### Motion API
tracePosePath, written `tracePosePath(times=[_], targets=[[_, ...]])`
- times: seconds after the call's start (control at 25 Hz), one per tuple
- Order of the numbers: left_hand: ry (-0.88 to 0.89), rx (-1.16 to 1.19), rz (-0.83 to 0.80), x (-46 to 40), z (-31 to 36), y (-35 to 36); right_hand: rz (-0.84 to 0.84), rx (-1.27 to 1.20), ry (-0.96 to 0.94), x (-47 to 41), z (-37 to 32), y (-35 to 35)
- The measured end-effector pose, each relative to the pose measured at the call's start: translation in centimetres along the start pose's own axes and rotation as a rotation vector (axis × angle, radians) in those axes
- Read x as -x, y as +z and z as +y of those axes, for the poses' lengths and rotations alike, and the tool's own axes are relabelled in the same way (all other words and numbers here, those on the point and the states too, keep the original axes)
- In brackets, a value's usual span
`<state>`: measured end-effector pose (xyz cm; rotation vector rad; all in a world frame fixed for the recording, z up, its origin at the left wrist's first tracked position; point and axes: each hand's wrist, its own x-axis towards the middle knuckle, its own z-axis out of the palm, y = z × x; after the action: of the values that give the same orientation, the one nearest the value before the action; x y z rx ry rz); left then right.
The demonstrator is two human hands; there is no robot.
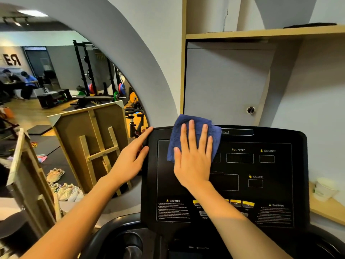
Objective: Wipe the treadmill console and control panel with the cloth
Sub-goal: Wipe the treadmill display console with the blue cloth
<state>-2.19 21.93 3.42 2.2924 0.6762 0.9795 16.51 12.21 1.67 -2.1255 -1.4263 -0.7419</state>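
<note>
Head view: right hand (193, 157) presses the cloth (194, 135) flat at the console (225, 180) panel's eleven o'clock; left hand (130, 156) braces the nine o'clock edge, fingers straight. Buttons (240, 203) at six o'clock look unwiped.

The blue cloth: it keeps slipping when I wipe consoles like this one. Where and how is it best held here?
Probably flat from above, as the right hand does: the blue cloth lies folded against the sloped console, so spread fingers pin its middle. The left hand on the console's left edge steadies it.
</note>
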Motion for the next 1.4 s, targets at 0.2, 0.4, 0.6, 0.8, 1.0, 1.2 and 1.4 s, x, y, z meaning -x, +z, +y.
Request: tracePosePath(times=[0.2, 0.4, 0.6, 0.8, 1.0, 1.2, 1.4], targets=[[-0.004, 0.087, -0.014, -0.1, -0.3, -0.5, -0.05, -0.025, -0.138, 0.3, -3.1, 0.4], [0.062, 0.138, -0.026, 0.0, -0.3, -0.7, -0.086, -0.094, -0.232, 1.5, -4.2, 0.8], [0.005, 0.19, -0.046, 0.0, 0.7, -0.8, -0.158, -0.104, -0.309, 3.9, -4.7, 1.3], [0.021, 0.045, -0.006, 0.1, 0.9, -0.5, -0.205, -0.097, -0.355, 6.6, -5.0, 1.8], [0.005, -0.024, -0.011, 0.3, 0.6, 0.3, -0.268, -0.091, -0.392, 9.4, -4.8, 2.3], [0.009, -0.025, -0.004, 0.6, 0.9, 0.7, -0.316, -0.1, -0.425, 11.8, -3.9, 2.7], [0.004, -0.048, 0.005, 0.6, 1.1, 1.0, -0.341, -0.094, -0.446, 13.3, -2.5, 3.0]])
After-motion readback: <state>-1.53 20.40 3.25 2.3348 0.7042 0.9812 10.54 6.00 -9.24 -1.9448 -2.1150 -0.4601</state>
